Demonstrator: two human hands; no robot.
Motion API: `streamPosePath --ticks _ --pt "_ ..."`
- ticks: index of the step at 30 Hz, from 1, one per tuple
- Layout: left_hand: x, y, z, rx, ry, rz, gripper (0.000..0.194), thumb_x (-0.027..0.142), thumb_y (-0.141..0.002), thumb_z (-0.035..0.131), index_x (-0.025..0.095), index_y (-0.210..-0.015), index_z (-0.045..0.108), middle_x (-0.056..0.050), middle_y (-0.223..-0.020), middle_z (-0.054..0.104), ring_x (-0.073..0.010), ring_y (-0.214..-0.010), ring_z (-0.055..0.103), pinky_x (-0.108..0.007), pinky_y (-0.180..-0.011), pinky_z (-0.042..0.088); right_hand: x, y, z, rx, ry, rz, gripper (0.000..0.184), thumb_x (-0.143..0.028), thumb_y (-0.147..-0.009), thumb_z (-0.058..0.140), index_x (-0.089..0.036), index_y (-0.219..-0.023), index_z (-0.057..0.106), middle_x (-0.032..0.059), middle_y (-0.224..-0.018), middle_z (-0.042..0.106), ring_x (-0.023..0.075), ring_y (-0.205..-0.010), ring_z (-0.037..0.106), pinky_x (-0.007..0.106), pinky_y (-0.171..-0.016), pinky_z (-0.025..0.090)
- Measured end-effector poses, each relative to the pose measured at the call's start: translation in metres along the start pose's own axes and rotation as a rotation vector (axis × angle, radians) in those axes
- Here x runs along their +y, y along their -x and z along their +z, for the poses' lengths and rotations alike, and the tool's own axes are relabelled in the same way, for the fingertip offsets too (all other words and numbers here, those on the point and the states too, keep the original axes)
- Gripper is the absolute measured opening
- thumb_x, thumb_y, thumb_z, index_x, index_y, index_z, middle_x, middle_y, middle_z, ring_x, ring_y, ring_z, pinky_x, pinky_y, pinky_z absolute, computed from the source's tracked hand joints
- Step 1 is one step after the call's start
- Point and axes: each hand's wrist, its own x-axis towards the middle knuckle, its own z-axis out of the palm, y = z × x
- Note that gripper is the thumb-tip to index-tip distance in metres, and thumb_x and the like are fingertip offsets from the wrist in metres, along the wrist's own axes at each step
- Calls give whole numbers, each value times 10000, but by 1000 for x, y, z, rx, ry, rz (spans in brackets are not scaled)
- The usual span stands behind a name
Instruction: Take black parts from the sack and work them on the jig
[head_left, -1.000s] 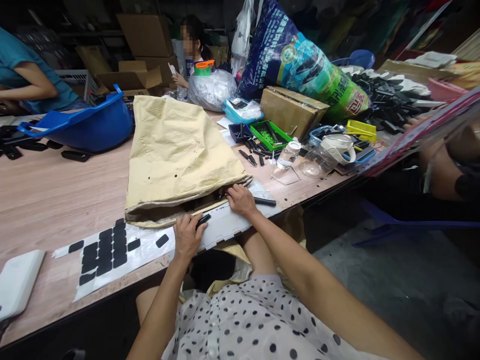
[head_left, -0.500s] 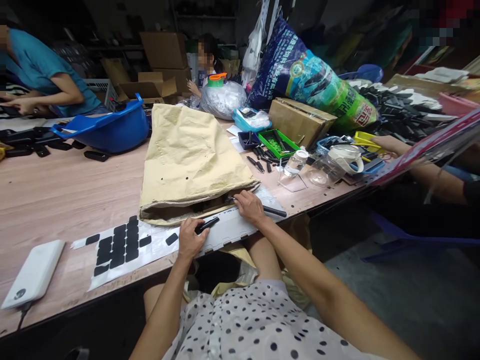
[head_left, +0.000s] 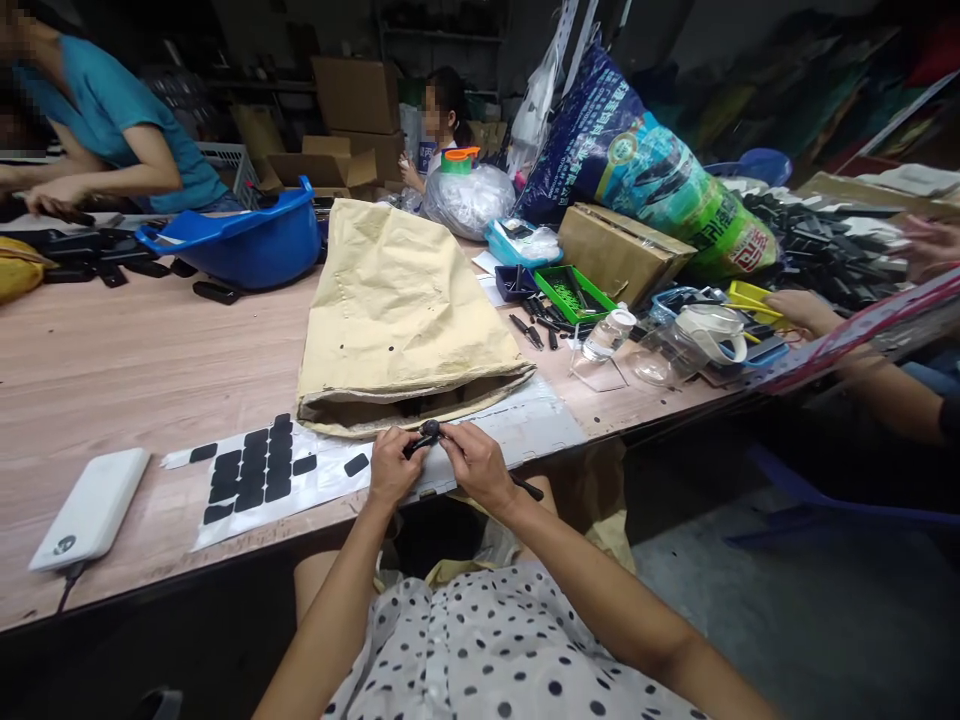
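My left hand point(head_left: 393, 466) is closed around a slim black stick-shaped part point(head_left: 417, 443), most of it hidden by the fingers. Fingertips of my right hand point(head_left: 477, 462) pinch at a small dark round piece point(head_left: 430, 428), right at the tip of that part. A longer black rod point(head_left: 527, 487) pokes out of the right palm toward the table edge. Just beyond both hands lies the gaping mouth of a yellowish paper sack point(head_left: 412, 310), with dark contents barely visible inside. A white sheet with black rounded stickers point(head_left: 255, 465) lies left of my left hand.
A white power bank point(head_left: 90, 508) with a cable lies at left. Behind are a blue basin point(head_left: 240, 245), a green tray point(head_left: 574, 293), a clear bottle point(head_left: 608, 335) and a large printed sack point(head_left: 660, 160). Co-workers sit at left, behind and at right, where a hand point(head_left: 802, 308) reaches in.
My right hand has come away from the sack's mouth to meet my left hand, and a small dark round piece now shows between them. The view has turned slightly left.
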Motion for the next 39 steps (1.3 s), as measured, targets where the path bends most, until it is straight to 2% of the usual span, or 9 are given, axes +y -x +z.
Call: streamPosePath --ticks 5,9,15,19,25,32,35,37,39 --pt "0 0 2 5 6 -20 66 207 -750 680 245 -771 729 -14 -739 630 -220 -807 566 -348 -774 475 -2 -3 0 -65 108 -21 259 -210 -966 516 -249 -1123 717 51 -861 684 189 -836 636 281 -767 531" --pt "0 0 2 4 15 -18 89 208 -746 684 252 -800 740 -12 -758 641 -221 -820 574 -358 -795 482 0 -5 -3 -11 158 8 289 -206 -974 490 -233 -1167 704 66 -898 688 199 -886 641 289 -796 524" --pt "0 0 0 -13 6 -27 89 217 -742 691 255 -808 739 -14 -761 646 -229 -832 579 -373 -805 489 9 -2 -6 -25 194 23 280 -215 -982 477 -263 -1132 709 48 -892 694 190 -876 639 278 -783 521" --pt "2 1 2 7 -38 -17 79 230 -734 712 256 -807 727 -14 -764 635 -231 -823 572 -371 -795 485 37 -14 -20 34 262 -27 301 -212 -998 446 -238 -1170 692 62 -939 696 193 -912 629 288 -827 508" --pt "2 3 5 15 -61 6 58 271 -760 724 246 -808 705 -8 -741 611 -218 -792 563 -356 -775 473 91 -34 -40 -78 496 -132 239 -207 -969 503 -234 -1064 721 67 -869 656 214 -824 563 321 -750 452" --pt "14 9 -5 1 18 47 100 317 -864 635 238 -866 697 -34 -833 671 -220 -845 595 -360 -803 497 108 -26 -32 -46 497 -115 222 -231 -973 473 -221 -980 695 71 -873 614 226 -846 527 328 -761 419" --pt "29 35 -12 -94 126 116 194 340 -930 544 230 -969 699 -54 -885 701 -209 -852 632 -339 -799 516 110 -26 -30 -50 487 -93 219 -230 -967 470 -219 -968 689 75 -869 599 233 -850 517 335 -767 409" --pt "35 61 -12 -253 196 156 249 366 -952 505 235 -1035 701 -64 -915 725 -197 -836 662 -316 -790 528 110 -27 -30 -66 494 -65 216 -227 -962 470 -217 -970 686 79 -877 595 236 -853 511 340 -773 402" --pt "35 86 -8 -424 194 115 273 391 -957 489 255 -1054 706 -59 -928 745 -194 -836 687 -297 -784 532 107 -28 -30 -94 510 -38 208 -227 -955 477 -219 -984 683 82 -895 596 241 -868 507 344 -782 396"
